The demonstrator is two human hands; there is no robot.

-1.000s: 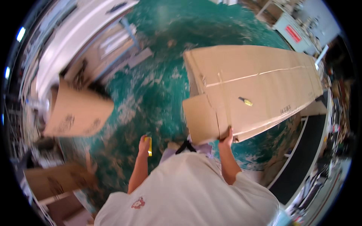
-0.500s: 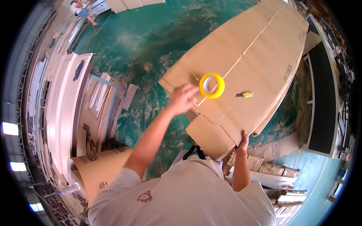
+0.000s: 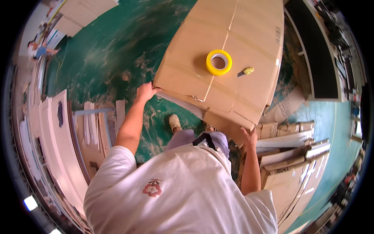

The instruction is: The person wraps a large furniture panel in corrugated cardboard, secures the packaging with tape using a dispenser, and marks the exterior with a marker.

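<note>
A large cardboard package (image 3: 251, 50) with taped seams lies in front of me, its near end partly uncovered. My left hand (image 3: 146, 92) grips its near left corner, thumb along the top edge. At the near right corner, my right hand (image 3: 249, 137) holds the folded-down cardboard flap (image 3: 224, 121); some of its fingers are hidden. Between the hands a ridged edge (image 3: 183, 104) shows under the top sheet. On top of the package rest a yellow tape roll (image 3: 218, 72) and, to its right, a small utility knife (image 3: 247, 71) with a yellow handle.
White panels (image 3: 58, 136) and wood strips (image 3: 90, 121) stand at the left. Wrapped boards (image 3: 288, 167) are stacked at the right, near a dark panel (image 3: 317, 58). A person (image 3: 37, 50) sits far left beyond the green floor (image 3: 113, 46).
My left hand has moved from beside the tape roll to the package's left corner. The flap at my right hand now hangs lower. My view has turned, and the tape roll lies flatter.
</note>
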